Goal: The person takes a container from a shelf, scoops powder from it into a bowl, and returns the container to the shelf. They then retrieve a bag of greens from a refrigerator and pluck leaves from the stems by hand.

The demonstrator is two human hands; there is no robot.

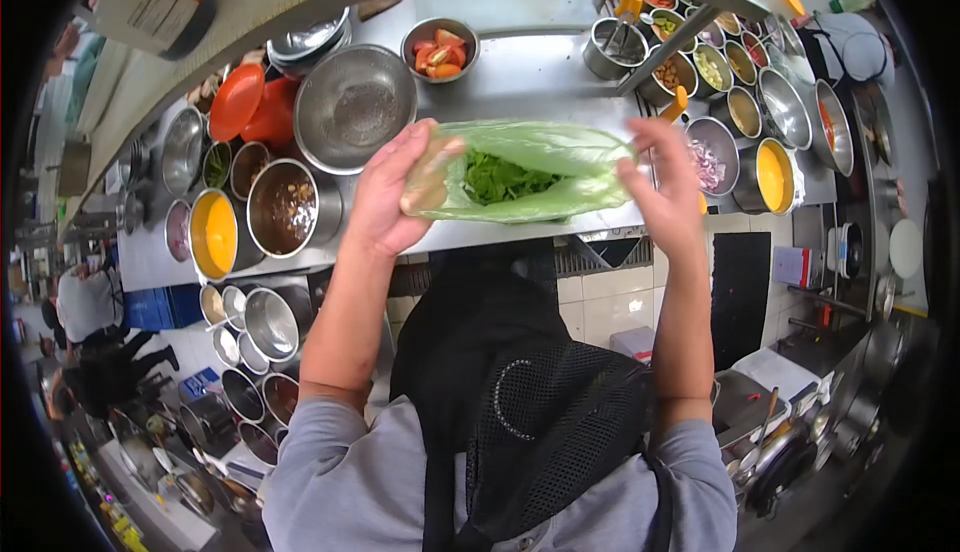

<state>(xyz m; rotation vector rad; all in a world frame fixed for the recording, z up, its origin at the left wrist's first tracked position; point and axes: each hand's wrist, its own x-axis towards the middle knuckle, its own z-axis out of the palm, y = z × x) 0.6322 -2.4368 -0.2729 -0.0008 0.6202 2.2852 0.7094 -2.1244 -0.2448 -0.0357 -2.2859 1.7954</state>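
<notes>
Nearest is a black apron [470, 317], with both forearms reaching past it. Just beyond, above the near edge of the steel tabletop [530, 77], the green plastic bag [530, 212] hangs between the two hands, its opening upward, probably so that the leafy greens [505, 182] inside stay in and can be seen. The left hand [392, 187] has its grip closed on the bag's left end, fingers showing through the film, which seems to steady that side. The right hand [668, 187] is blurred at the right end, thumb against the plastic; I cannot tell whether its grip pinches the film or is spread.

To the left sit a pot of dark sauce [284, 209] and a pot of yellow liquid [213, 234]; to the right, a bowl of chopped onion [706, 167]. All are uncovered, likely for quick access. Farther off, a large steel bowl [356, 107] and a bowl of tomato wedges [440, 55] stand back, perhaps to leave working room.
</notes>
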